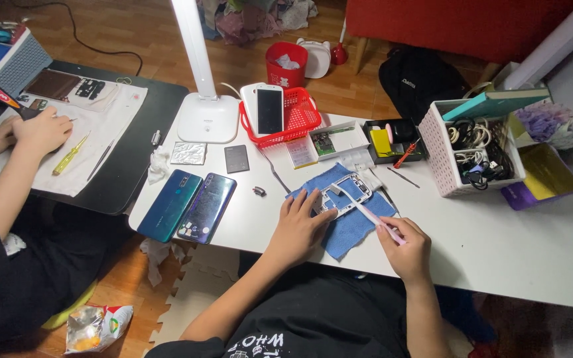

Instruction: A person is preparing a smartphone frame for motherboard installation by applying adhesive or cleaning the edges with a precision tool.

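Left hand (298, 227) lies flat, fingers spread, pressing down the white phone frame (343, 194) on a blue cloth (356, 225) near the front edge of the white worktop (499, 245). Right hand (406, 246) has its grip pinched on a pale thin tool (366, 211), tip on the frame. Two dark phones (190, 205) lie toward the left edge; red basket (298, 116) near the back edge.

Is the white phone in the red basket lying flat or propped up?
Propped up: the white phone leans on its lower end inside the red basket, screen facing the camera.
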